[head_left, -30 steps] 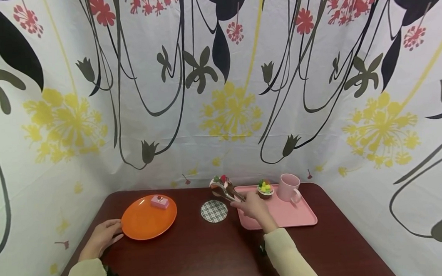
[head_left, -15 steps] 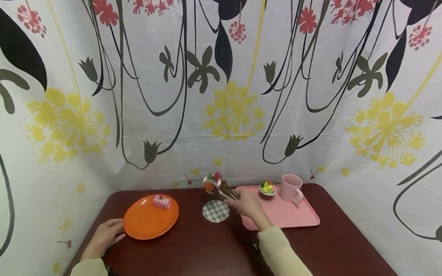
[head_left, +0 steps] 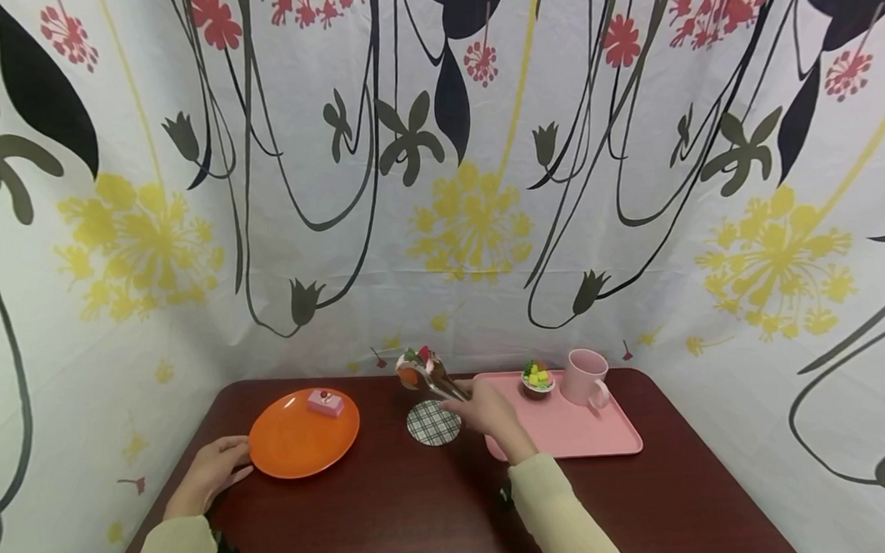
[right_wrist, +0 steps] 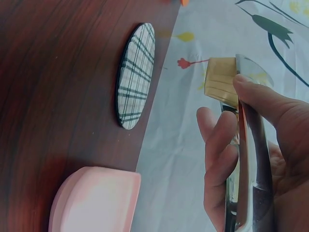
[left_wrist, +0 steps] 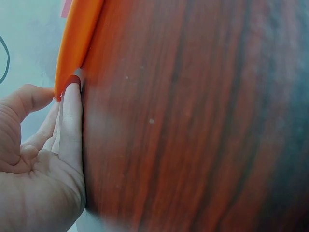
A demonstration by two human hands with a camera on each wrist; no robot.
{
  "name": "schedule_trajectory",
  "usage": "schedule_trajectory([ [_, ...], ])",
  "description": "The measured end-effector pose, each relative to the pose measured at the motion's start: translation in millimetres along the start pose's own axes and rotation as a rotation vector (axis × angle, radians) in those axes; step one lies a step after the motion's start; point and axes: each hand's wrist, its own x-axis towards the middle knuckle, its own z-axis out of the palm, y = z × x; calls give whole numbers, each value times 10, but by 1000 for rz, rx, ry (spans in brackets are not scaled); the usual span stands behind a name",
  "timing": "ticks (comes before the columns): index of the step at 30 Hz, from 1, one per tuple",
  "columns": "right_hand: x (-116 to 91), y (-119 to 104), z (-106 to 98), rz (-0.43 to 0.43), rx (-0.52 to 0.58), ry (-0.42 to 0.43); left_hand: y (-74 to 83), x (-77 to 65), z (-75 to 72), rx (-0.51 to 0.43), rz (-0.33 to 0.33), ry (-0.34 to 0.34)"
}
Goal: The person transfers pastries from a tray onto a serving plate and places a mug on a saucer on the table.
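Note:
At the table's left side my left hand (head_left: pixel 211 474) pinches the rim of an orange plate (head_left: pixel 298 444), thumb above and fingers below in the left wrist view. On that plate lies a small pink cake slice (head_left: pixel 325 403). My right hand (head_left: pixel 490 412) grips metal tongs (right_wrist: pixel 252 164). Between the tongs' ends is a small cake (right_wrist: pixel 220 79) with a beige ridged base; white cream and red and green bits top it in the head view. It hangs in the air behind and a little left of a round plaid coaster (head_left: pixel 433 422).
A pink tray (head_left: pixel 571 437) stands on the right, partly under my right forearm in view. It bears a pink mug (head_left: pixel 583 378) and a fruit-topped cupcake (head_left: pixel 537 378). Flower-print cloth (head_left: pixel 366 255) hangs round the dark wooden table (head_left: pixel 365 523).
My right hand has moved left with the tongs and the cake, away from over the tray. My left hand stays at the plate's rim. The head view has shifted slightly.

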Motion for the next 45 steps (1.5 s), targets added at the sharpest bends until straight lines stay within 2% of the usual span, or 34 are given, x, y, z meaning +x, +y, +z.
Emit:
schedule_trajectory([
  [10, -22, -160, 49, -36, -70, 19, 8, -7, 1, 12, 6, 2],
  [17, -14, -220, 112, -84, -57, -18, 4, -18, 7, 23, 2, 7],
  [25, 1, -276, 182, -85, -17, -48, 15, -22, 6, 30, 5, 6],
  [37, -14, -379, 319, -89, -86, -29, 15, -55, 34, 23, 7, 2],
  [45, -4, -469, 366, -86, -60, -23, 21, -51, 35, 35, 1, 9],
])
